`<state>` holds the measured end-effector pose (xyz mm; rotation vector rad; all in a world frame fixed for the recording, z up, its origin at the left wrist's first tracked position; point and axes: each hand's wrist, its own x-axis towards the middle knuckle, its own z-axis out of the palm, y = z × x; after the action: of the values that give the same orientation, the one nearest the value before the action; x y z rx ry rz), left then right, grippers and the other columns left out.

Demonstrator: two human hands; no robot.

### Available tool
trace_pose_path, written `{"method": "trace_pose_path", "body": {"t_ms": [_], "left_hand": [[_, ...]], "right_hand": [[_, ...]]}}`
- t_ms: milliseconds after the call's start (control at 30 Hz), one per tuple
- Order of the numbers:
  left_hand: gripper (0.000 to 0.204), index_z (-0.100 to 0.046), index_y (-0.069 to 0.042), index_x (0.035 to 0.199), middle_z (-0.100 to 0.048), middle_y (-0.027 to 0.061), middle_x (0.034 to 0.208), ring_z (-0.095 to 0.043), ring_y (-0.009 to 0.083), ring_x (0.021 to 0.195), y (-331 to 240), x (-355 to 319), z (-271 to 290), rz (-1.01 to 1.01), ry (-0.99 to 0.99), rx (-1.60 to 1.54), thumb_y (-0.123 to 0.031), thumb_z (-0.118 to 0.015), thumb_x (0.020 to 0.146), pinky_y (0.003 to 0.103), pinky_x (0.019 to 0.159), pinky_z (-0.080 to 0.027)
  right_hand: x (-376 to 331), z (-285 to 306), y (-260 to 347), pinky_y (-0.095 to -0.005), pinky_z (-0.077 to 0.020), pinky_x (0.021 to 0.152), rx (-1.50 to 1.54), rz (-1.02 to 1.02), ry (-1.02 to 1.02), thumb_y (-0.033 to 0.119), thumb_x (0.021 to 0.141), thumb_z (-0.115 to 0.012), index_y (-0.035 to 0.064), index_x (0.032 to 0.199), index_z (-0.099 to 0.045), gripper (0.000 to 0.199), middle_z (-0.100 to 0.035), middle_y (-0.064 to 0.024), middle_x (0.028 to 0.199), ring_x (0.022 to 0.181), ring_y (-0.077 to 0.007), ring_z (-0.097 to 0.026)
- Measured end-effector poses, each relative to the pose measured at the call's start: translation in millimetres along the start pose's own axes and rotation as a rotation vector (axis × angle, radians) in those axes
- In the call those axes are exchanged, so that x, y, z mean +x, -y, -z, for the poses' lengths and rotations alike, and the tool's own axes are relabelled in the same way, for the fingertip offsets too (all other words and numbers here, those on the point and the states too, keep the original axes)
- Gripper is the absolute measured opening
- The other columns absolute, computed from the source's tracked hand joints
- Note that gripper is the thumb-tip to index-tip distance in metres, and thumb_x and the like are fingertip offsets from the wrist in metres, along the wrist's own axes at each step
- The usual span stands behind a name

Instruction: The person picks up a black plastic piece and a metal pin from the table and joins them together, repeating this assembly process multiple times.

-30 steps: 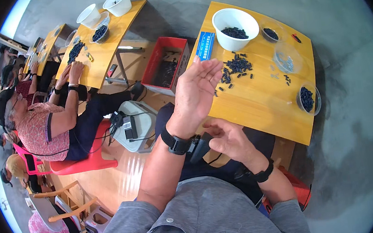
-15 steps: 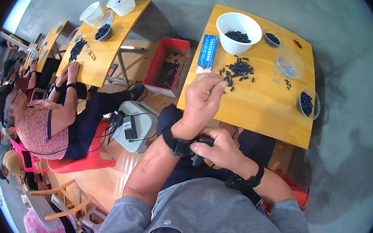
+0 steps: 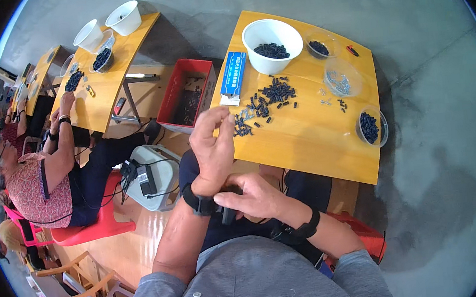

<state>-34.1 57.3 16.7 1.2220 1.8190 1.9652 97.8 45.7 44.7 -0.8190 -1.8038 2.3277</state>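
Wristband [image 3: 198, 201], black and blocky, sits below the curled left fingers [image 3: 211, 121], clasped by the right fingers [image 3: 242, 180]; whether the left ones hold anything, I cannot tell. Beyond them: mottled grey wall [image 3: 413, 68], smooth yellow wooden tabletop [image 3: 317, 138], round white plastic tub [image 3: 269, 66], blue cardboard box [image 3: 233, 73], small dark cylinders [image 3: 277, 92].

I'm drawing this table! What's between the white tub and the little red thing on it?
In the head view, a clear bowl of black pieces sits between the white tub and the little red thing.
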Motion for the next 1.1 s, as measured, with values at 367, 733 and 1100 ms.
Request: {"method": "trace_pose_path", "body": {"t_ms": [367,733,1100], "left_hand": [[0.015,-0.062,0.001,0.096,-0.063,0.0057,0.092,-0.061,0.0135,0.084,18,-6,8,0.803,0.024,-0.383,-0.012,-0.059,0.089,0.025,0.069,-0.045],[0.015,-0.063,0.000,0.095,-0.063,0.0029,0.087,-0.060,0.0107,0.078,34,-20,4,0.940,0.130,-0.335,-0.012,-0.062,0.087,0.023,0.066,-0.044],[0.015,-0.063,-0.001,0.098,-0.063,0.0024,0.085,-0.059,0.0092,0.073,27,-24,-9,0.902,0.282,-0.321,-0.012,-0.061,0.087,0.022,0.062,-0.045]], "right_hand": [[51,177,-55,-0.0451,-0.0471,0.074,-0.963,0.332,-0.784,0.007,0.083,-0.052,0.0021,0.094,-0.062,0.016,-0.062,-0.0231,0.084,0.084,-0.0419,-0.058],[79,196,-49,-0.0474,-0.0486,0.069,-1.263,0.246,-0.633,0.006,0.085,-0.050,0.0029,0.098,-0.061,0.018,-0.058,-0.0215,0.083,0.078,-0.0404,-0.060],[49,153,-41,-0.0386,-0.0510,0.064,-0.579,0.227,-0.643,0.005,0.086,-0.053,-0.0023,0.093,-0.061,0.013,-0.059,-0.0188,0.087,0.070,-0.0312,-0.062]]}}
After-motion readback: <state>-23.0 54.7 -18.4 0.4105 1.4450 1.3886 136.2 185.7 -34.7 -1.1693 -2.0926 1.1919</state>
